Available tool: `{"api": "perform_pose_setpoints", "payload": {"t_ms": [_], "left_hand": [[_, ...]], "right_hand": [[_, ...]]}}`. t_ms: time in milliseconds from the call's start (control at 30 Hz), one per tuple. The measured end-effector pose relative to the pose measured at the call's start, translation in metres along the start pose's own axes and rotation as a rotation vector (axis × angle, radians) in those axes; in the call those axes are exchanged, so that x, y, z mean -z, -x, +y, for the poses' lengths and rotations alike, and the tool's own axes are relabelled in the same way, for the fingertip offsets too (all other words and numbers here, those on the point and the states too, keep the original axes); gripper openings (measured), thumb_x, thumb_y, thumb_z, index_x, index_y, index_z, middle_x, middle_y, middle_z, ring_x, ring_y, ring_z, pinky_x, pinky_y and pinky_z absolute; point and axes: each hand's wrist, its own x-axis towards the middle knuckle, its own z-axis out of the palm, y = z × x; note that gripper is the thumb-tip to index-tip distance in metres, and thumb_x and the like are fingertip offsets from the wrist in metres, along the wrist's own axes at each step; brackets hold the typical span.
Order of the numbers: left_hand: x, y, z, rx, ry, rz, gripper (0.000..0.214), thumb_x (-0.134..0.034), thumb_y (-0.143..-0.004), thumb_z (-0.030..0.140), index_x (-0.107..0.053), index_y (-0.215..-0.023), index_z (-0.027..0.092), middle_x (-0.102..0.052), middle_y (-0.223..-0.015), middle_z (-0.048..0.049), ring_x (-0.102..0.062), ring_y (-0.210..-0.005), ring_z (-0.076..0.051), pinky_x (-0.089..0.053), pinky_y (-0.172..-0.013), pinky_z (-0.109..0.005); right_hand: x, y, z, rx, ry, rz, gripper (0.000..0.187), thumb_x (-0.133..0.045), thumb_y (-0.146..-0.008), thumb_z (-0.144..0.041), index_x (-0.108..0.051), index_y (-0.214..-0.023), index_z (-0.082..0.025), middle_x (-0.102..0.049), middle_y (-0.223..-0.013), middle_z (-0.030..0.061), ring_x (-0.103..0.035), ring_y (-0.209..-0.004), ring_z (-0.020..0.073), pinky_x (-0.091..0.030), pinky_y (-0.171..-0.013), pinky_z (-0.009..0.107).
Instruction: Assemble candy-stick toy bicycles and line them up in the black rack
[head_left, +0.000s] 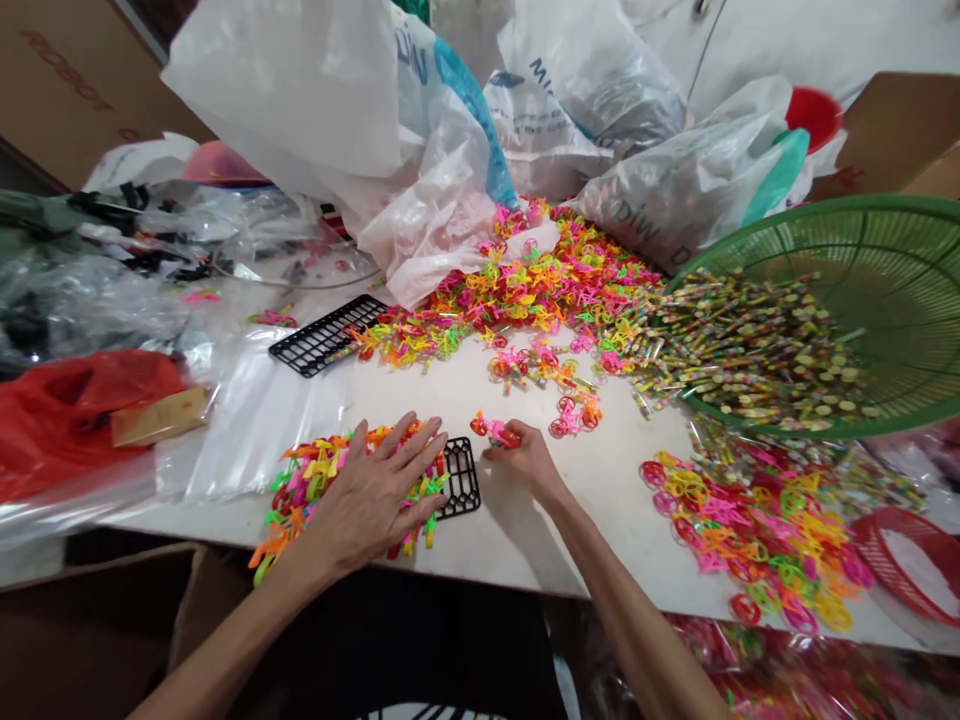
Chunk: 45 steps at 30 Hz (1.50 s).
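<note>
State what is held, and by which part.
The right hand pinches pink and red plastic pieces at their right end. The left hand is spread over colourful pieces, visibly gripping nothing.

Your left hand (379,490) is lying over bright pieces (300,490) beside a black rack's (463,480) end; your right hand (531,460) is pinching a pink piece (496,429).

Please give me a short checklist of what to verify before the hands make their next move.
1. Piece held securely: ok; the right hand pinches a pink and red plastic piece.
2. Bare slots within view: ok; the right end of the front black rack shows open slots.
3. Left hand placed: ok; the left hand is spread over the colourful pieces on that rack.
4. Covered pieces seated: cannot tell; the left hand hides them.
5. Rear black rack free of loose items: not ok; small items lie at its right end.
</note>
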Motion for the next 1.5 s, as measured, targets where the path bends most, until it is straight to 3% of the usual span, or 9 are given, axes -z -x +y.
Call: {"api": "perform_pose_setpoints", "payload": {"t_ms": [333,733,933,1000,1100,1133,1200,1333,1500], "left_hand": [[0.003,-0.002,0.001,-0.016,-0.01,-0.013,0.058,-0.035,-0.087,0.049,-0.024,-0.139,0.027,-0.029,-0.144,-0.0033,-0.023,-0.133,-0.03,-0.009,-0.105,-0.061],[0.003,-0.002,0.0,0.024,-0.006,-0.067,0.05,-0.028,-0.091,0.045,-0.025,-0.138,0.028,-0.024,-0.146,0.002,-0.017,-0.135,-0.025,-0.003,-0.106,-0.057],[0.001,-0.017,0.012,0.126,-0.005,-0.041,0.06,-0.032,-0.086,0.056,-0.035,-0.135,0.022,-0.022,-0.147,-0.0026,-0.019,-0.133,-0.033,-0.016,-0.101,-0.061],[-0.001,-0.02,0.016,0.138,-0.011,-0.026,0.054,-0.032,-0.087,0.051,-0.039,-0.132,0.023,-0.023,-0.146,-0.0024,-0.019,-0.133,-0.033,-0.019,-0.099,-0.062],[-0.002,-0.02,0.017,0.121,-0.011,-0.008,0.049,-0.033,-0.088,0.047,-0.04,-0.131,0.026,-0.027,-0.145,-0.002,-0.022,-0.132,-0.033,-0.022,-0.098,-0.062],[-0.002,-0.02,0.017,0.116,-0.01,-0.002,0.05,-0.034,-0.087,0.048,-0.04,-0.131,0.026,-0.028,-0.145,-0.0023,-0.023,-0.132,-0.033,-0.023,-0.097,-0.062],[-0.001,-0.019,0.016,0.105,-0.011,0.009,0.052,-0.033,-0.087,0.05,-0.04,-0.132,0.026,-0.03,-0.144,-0.0032,-0.024,-0.131,-0.034,-0.025,-0.096,-0.062],[0.001,-0.018,0.015,0.086,-0.028,0.017,0.053,-0.031,-0.087,0.051,-0.039,-0.132,0.025,-0.03,-0.144,-0.0042,-0.026,-0.131,-0.034,-0.027,-0.095,-0.063],[0.002,-0.017,0.015,0.087,-0.036,-0.003,0.054,-0.028,-0.088,0.052,-0.037,-0.134,0.025,-0.026,-0.145,-0.0028,-0.025,-0.131,-0.033,-0.028,-0.094,-0.063]], "right_hand": [[-0.033,0.011,-0.008,0.022,-0.188,-0.039,0.011,-0.056,-0.059,-0.027,-0.051,-0.063,-0.018,-0.048,-0.055,-0.0051,-0.043,-0.051,0.01,-0.035,-0.049,0.021],[-0.053,0.06,-0.008,0.333,0.296,-0.118,0.013,-0.052,-0.073,-0.013,-0.057,-0.062,-0.018,-0.059,-0.069,0.0024,-0.053,-0.068,0.0142,-0.038,-0.059,0.022],[-0.071,0.074,-0.015,0.236,0.671,-0.098,0.019,-0.048,-0.075,-0.01,-0.064,-0.081,-0.016,-0.065,-0.086,0.0082,-0.057,-0.066,0.016,-0.034,-0.053,0.024],[-0.065,0.071,-0.015,0.223,0.656,-0.138,0.018,-0.049,-0.074,-0.01,-0.065,-0.082,-0.017,-0.065,-0.084,0.0063,-0.058,-0.068,0.0161,-0.036,-0.055,0.023],[-0.028,0.036,-0.019,0.204,0.574,-0.261,0.015,-0.058,-0.073,-0.019,-0.066,-0.085,-0.018,-0.065,-0.075,0.0014,-0.057,-0.065,0.0147,-0.038,-0.057,0.021],[-0.012,0.017,-0.022,0.163,0.59,-0.195,0.017,-0.059,-0.073,-0.021,-0.066,-0.087,-0.017,-0.065,-0.074,0.0018,-0.058,-0.066,0.015,-0.04,-0.058,0.022],[0.02,-0.025,-0.031,0.11,0.731,0.153,0.024,-0.053,-0.078,-0.021,-0.064,-0.098,-0.016,-0.065,-0.09,0.0072,-0.059,-0.081,0.0184,-0.041,-0.068,0.025],[0.051,-0.084,-0.043,-0.025,0.876,0.217,0.019,-0.055,-0.072,-0.018,-0.066,-0.087,-0.013,-0.065,-0.089,0.0138,-0.059,-0.088,0.0256,-0.042,-0.07,0.03],[0.05,-0.069,-0.029,-0.006,0.755,0.218,0.01,-0.054,-0.071,-0.021,-0.062,-0.072,-0.015,-0.063,-0.071,0.0059,-0.06,-0.071,0.0186,-0.041,-0.06,0.025]]}}
